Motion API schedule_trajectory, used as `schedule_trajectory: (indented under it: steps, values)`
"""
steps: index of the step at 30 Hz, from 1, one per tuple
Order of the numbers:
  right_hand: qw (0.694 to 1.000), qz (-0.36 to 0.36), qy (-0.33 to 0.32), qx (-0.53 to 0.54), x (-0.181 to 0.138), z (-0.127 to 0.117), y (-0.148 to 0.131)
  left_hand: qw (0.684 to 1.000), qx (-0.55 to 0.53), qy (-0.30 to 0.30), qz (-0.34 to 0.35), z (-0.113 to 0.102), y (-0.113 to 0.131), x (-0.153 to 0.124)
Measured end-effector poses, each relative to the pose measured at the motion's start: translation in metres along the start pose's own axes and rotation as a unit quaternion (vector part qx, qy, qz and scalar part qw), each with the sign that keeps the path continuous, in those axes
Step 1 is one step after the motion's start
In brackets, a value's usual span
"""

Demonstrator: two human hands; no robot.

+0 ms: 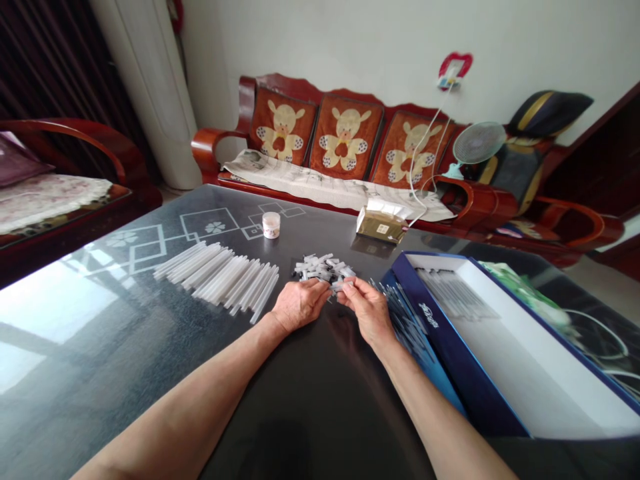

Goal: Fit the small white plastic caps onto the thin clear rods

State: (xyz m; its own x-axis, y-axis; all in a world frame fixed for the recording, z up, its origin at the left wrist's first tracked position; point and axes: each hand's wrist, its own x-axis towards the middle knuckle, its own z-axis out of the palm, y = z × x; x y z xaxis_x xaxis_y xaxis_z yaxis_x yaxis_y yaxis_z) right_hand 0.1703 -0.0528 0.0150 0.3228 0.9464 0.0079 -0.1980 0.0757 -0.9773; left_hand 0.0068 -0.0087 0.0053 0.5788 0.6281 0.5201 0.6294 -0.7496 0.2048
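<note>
A small heap of short white and black plastic pieces [323,265] lies on the dark table, just beyond my hands. My right hand [369,312] is closed at the heap's right edge, thumb and finger pinching a small whitish plastic piece [349,283]. At the near side of the heap is my left hand [301,305], fingers curled together; whatever they hold is hidden. Left of it, translucent white plastic tubes [225,277] lie side by side in a row. Thin dark rods [413,327] are spread to the right of my right hand.
A blue box with a white inside [525,360] stands at the right, with slim grey pens or rods [455,293] at its far end. Green-white packaging [530,293] lies beyond it. Farther back are a small round tub [271,225] and a tissue pack [381,222].
</note>
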Motion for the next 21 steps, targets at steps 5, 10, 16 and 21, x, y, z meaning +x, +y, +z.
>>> schedule_trajectory:
  steps: [5,10,16,21]
  values:
    - [0.998,0.058,0.009,0.034,-0.001,0.002,-0.005,0.999,0.029,0.011,0.011,0.000,0.002,-0.001]
    - [0.995,0.092,0.002,0.027,-0.001,0.001,-0.005,0.999,0.044,0.014,0.026,0.002,0.000,-0.001]
    - [0.980,-0.073,-0.053,-0.176,0.000,-0.008,-0.008,0.997,0.035,0.039,0.056,0.004,-0.006,0.000]
    - [0.854,-0.256,-0.141,-0.430,-0.008,-0.010,-0.029,0.994,0.009,0.070,0.081,0.005,-0.009,0.000]
